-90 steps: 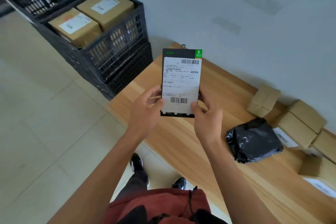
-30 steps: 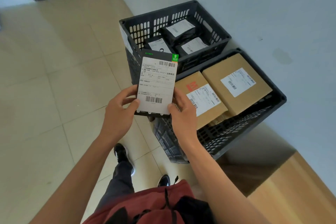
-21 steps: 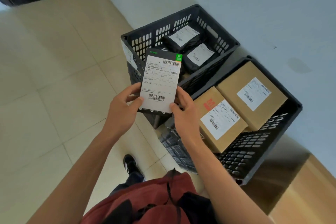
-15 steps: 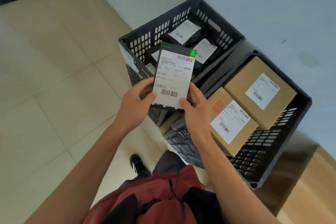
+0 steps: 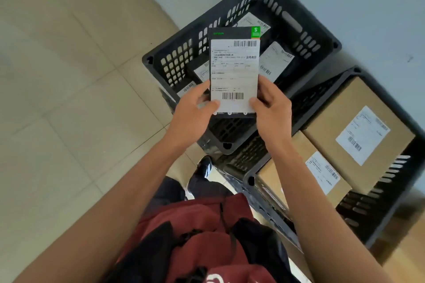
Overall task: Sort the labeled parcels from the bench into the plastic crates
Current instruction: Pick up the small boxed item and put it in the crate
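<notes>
I hold a flat black parcel (image 5: 233, 69) with a white shipping label and a green corner mark upright above the far black crate (image 5: 305, 16). My left hand (image 5: 192, 117) grips its lower left edge and my right hand (image 5: 272, 110) its lower right edge. That crate holds several black bagged parcels with white labels (image 5: 274, 60). The near black crate (image 5: 391, 204), to the right, holds two brown cardboard boxes (image 5: 358, 126) with labels. The held parcel hides part of the far crate's contents.
Both crates stand on beige floor tiles (image 5: 64, 103) against a pale wall (image 5: 368, 7). A strip of the wooden bench (image 5: 404, 257) shows at the lower right corner. My shoe (image 5: 204, 165) is close to the crates' near corner.
I turned away from the bench and stepped up to the crates; they now fill the view. The parcel, still in both hands, has come over the far crate with the bagged parcels.
</notes>
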`<control>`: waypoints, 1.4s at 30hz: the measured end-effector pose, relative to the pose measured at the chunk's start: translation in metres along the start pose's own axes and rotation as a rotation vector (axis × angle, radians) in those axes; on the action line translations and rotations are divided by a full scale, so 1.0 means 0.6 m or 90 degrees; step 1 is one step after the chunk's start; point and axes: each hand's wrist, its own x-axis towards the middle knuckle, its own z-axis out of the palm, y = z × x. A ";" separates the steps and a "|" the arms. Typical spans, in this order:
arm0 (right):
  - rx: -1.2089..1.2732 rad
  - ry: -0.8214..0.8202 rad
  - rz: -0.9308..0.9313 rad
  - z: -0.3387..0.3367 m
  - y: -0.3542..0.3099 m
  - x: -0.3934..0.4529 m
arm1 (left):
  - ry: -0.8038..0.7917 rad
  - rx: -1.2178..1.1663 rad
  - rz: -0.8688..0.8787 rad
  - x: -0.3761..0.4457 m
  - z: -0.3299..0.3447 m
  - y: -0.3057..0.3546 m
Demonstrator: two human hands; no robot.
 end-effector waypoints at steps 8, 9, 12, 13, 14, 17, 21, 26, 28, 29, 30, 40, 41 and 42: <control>-0.124 -0.126 0.009 0.054 0.037 0.126 | 0.040 -0.246 -0.244 0.093 -0.002 -0.006; -0.134 -0.150 0.015 0.062 0.044 0.136 | 0.050 -0.281 -0.280 0.101 -0.001 -0.007; -0.160 -0.213 0.023 0.085 0.065 0.158 | 0.094 -0.353 -0.343 0.124 0.008 -0.016; -0.167 -0.230 0.027 0.093 0.069 0.163 | 0.112 -0.369 -0.364 0.131 0.015 -0.020; -0.175 -0.246 0.028 0.100 0.073 0.168 | 0.136 -0.382 -0.389 0.140 0.022 -0.025; -0.206 -0.285 0.037 0.119 0.086 0.184 | 0.198 -0.379 -0.434 0.167 0.046 -0.043; -0.224 -0.322 0.036 0.135 0.112 0.204 | 0.288 -0.402 -0.472 0.198 0.068 -0.065; -0.262 -0.405 0.032 0.149 0.146 0.228 | 0.372 -0.379 -0.497 0.232 0.080 -0.105; -0.274 -0.424 0.029 0.153 0.164 0.238 | 0.393 -0.368 -0.499 0.250 0.092 -0.131; -0.279 -0.430 0.034 0.154 0.171 0.243 | 0.402 -0.354 -0.500 0.255 0.098 -0.138; -0.284 -0.435 0.037 0.156 0.179 0.249 | 0.411 -0.340 -0.504 0.258 0.102 -0.140; -0.280 -0.482 0.055 0.172 0.185 0.279 | 0.407 -0.296 -0.423 0.215 0.104 -0.076; -0.273 -0.482 0.060 0.171 0.188 0.277 | 0.400 -0.296 -0.419 0.215 0.105 -0.077; -0.264 -0.478 0.062 0.170 0.189 0.276 | 0.389 -0.296 -0.416 0.215 0.107 -0.077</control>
